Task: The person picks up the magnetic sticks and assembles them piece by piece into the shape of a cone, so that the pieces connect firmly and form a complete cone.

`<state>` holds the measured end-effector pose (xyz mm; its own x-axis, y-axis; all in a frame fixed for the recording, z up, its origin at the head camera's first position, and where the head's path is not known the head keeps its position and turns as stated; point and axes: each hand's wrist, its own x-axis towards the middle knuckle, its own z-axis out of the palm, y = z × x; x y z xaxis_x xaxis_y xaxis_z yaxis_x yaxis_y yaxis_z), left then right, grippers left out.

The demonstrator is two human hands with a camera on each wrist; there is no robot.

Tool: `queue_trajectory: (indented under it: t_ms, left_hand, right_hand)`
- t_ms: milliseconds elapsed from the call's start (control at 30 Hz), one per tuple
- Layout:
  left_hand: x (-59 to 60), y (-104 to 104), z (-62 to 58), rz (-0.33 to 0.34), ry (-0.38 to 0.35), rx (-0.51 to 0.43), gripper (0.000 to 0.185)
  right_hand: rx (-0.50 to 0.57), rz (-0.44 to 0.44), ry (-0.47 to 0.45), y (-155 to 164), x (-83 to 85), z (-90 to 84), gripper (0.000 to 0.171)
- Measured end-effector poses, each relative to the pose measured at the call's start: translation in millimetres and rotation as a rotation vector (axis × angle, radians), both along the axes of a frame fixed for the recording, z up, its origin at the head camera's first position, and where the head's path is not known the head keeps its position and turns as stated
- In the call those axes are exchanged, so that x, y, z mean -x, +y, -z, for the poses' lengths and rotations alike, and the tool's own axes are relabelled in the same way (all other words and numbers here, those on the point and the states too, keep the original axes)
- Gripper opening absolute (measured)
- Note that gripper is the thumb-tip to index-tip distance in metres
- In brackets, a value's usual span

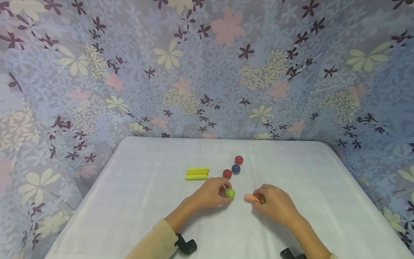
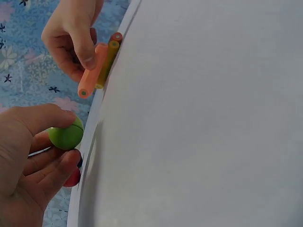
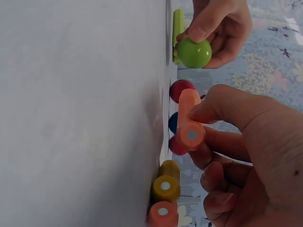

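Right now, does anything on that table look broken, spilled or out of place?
Nothing stands out. The left hand pinches a green ball, the right hand holds an orange stick. Two red balls and a blue ball sit loose, and the yellow-green sticks lie neatly side by side.

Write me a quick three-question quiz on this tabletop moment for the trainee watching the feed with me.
1. Multiple choice: what does the left hand grip? A a blue ball, B the green ball, C a yellow stick.
2. True or false: the right hand holds the orange stick.
3. Fill in: the balls lying free on the white table are two red balls and one ___ ball.

Key: 1 B; 2 true; 3 blue.
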<state>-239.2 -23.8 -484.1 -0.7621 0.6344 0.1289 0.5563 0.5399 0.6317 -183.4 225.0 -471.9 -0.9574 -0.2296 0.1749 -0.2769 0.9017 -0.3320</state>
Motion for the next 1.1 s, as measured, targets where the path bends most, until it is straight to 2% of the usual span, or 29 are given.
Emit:
queue_trajectory:
  t_ms: [167,367,533,667,900,1100]
  left_hand:
    - [-8.0,-6.3,-0.9,-0.019,-0.042,-0.041,0.030]
    - [-16.5,-11.1,10.1,-0.027,-0.097,-0.140,0.031]
    - [-17.6,-9.2,14.4,-0.024,-0.133,-0.193,0.031]
    - [-19.1,-9.2,14.6,-0.017,-0.158,-0.202,0.031]
    - [-19.8,-8.9,14.3,0.002,-0.168,-0.224,0.031]
    - [-19.6,-9.8,16.5,0.003,-0.184,-0.243,0.030]
  right_hand:
    - [0.030,-0.035,0.046,-5.2,1.2,-0.9,0.025]
    - [0.039,-0.091,0.082,-11.0,1.6,-2.8,0.015]
    - [0.039,-0.109,0.064,-16.4,-1.0,-3.3,0.012]
    - [0.036,-0.118,0.064,-20.6,-2.4,-2.7,0.010]
    - [0.010,-0.133,0.089,-25.4,-2.3,-1.3,0.010]
    - [0.024,-0.138,0.072,-26.6,-2.2,1.0,0.011]
